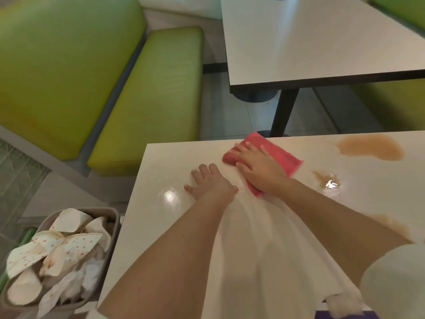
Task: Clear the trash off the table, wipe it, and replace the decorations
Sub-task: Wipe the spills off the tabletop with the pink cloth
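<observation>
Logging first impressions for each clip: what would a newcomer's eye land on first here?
Likely the pink cloth, pressed flat under the right hand near the table's far edge, with the left hand flat beside it. Next, the brown spill to the cloth's right, unwiped. Then the bin of crumpled paper plates on the floor at lower left.

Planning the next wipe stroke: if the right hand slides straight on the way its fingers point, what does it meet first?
Probably nothing: the right hand on the pink cloth points toward the table's far edge, away from the brown spill.
</observation>
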`<state>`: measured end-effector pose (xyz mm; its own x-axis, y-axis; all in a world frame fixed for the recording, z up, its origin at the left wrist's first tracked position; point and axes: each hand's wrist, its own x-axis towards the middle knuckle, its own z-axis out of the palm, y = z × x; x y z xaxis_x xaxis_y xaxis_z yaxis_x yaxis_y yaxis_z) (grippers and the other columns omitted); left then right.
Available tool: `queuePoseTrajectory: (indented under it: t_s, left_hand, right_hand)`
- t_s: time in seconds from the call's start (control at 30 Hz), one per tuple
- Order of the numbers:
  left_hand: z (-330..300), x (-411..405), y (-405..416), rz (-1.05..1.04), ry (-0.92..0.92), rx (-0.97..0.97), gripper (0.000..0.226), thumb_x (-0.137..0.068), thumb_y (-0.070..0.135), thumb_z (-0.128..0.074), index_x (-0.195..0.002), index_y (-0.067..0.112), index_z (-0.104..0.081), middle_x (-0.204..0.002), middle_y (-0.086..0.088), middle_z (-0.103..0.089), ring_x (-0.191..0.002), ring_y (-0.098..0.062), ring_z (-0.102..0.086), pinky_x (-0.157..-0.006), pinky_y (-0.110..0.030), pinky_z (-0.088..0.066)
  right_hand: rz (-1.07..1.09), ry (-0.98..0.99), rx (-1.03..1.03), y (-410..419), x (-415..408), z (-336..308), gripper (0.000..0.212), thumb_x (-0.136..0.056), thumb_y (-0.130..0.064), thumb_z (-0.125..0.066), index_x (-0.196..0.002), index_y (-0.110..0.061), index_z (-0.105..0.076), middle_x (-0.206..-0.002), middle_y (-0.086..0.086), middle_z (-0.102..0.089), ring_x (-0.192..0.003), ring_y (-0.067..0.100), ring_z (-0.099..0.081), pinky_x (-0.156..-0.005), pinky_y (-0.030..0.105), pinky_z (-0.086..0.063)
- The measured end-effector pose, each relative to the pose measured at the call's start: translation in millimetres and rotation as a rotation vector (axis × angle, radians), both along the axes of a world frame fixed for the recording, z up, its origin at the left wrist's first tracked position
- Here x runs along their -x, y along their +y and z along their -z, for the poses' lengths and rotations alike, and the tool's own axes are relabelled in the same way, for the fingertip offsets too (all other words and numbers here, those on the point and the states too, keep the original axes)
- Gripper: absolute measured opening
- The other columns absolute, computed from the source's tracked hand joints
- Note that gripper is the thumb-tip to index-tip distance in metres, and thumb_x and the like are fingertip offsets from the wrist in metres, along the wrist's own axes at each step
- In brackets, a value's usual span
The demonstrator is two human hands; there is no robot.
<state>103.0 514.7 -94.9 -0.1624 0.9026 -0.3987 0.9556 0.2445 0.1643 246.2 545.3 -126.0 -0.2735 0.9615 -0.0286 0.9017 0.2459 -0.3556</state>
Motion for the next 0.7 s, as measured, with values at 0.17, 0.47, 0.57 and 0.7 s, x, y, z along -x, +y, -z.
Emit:
queuePoseTrajectory:
  t_s: [0.17, 0.47, 0.57, 0.7]
  left_hand:
    - [0.1, 1.6, 0.1, -0.001, -0.015, -0.019, 0.083, -0.084, 0.055, -0.063, -0.145, 0.018, -0.022, -0.148, -0.004, -0.019, -0.141, -0.027, -0.014, -0.111, -0.056, -0.025]
    - [1.3, 0.4, -3.3, -0.016, -0.007, -0.034, 0.084, -0.086, 0.055, -0.060, -0.147, 0.017, -0.018, -0.152, -0.004, -0.015, -0.145, -0.027, -0.009, -0.113, -0.056, -0.021]
    - [2.3, -0.1, -5.4, -0.007, -0.015, -0.037, 0.081, -0.089, 0.053, -0.058, -0.149, 0.017, -0.017, -0.155, -0.005, -0.013, -0.146, -0.027, -0.005, -0.115, -0.057, -0.017]
    - [2.0, 1.4, -6.8, -0.014, -0.027, -0.045, 0.080, -0.090, 0.052, -0.058, -0.150, 0.018, -0.017, -0.157, -0.005, -0.011, -0.147, -0.027, -0.003, -0.116, -0.057, -0.015]
  right_hand:
    - [-0.032, 0.026, -0.009, -24.7, -38.1, 2.1, 0.043, -0.104, -0.039, -0.033, -0.147, -0.042, -0.035, -0.159, -0.018, -0.020, -0.149, 0.006, -0.011, -0.122, 0.039, -0.005]
    - [-0.068, -0.008, -0.008, -65.7, -23.0, 3.1, 0.048, -0.105, -0.040, -0.027, -0.152, -0.040, -0.024, -0.160, -0.018, -0.009, -0.150, 0.005, -0.002, -0.122, 0.033, 0.003]
    - [0.017, -0.007, 0.008, -46.7, -46.5, 3.9, 0.048, -0.105, -0.036, -0.030, -0.152, -0.037, -0.026, -0.162, -0.015, -0.015, -0.150, 0.007, -0.005, -0.123, 0.035, -0.001]
    - [0.271, -0.023, -0.044, -48.6, -16.0, 4.0, 0.050, -0.104, -0.031, -0.029, -0.153, -0.031, -0.026, -0.163, -0.009, -0.014, -0.151, 0.012, -0.006, -0.122, 0.038, -0.001]
